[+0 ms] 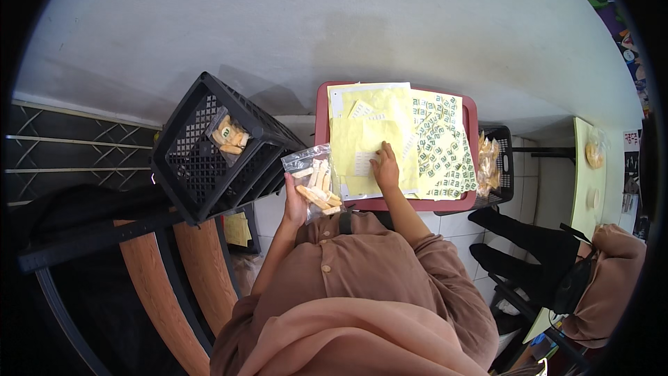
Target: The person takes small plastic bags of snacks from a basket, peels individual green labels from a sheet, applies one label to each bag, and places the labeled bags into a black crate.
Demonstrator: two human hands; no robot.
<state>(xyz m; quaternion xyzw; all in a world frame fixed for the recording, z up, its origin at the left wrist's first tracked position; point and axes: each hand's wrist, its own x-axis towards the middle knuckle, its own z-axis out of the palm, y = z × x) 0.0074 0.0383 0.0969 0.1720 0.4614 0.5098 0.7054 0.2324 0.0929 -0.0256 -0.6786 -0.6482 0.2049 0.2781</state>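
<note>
My left hand [296,201] grips the side of a clear zip bag [313,154] filled with pale, stick-shaped baked snacks [319,188]. It is held at the left edge of a red tray-like surface [322,115]. My right hand [387,168] rests over yellow label backing sheets [347,133], its fingertips beside a patch of small white labels [364,163]. Nothing shows in that hand, and its fingers are spread. Right of it lie sheets of round stickers [441,141] with green marks, partly overlapping.
A black plastic crate [206,196] on the left contains a bag of snacks [228,136] bearing a round sticker. More bagged snacks [488,167] fill a black basket [505,167] beyond the red surface. A brown bag [605,282] lies at far right, near wood-slatted seating's opposite side.
</note>
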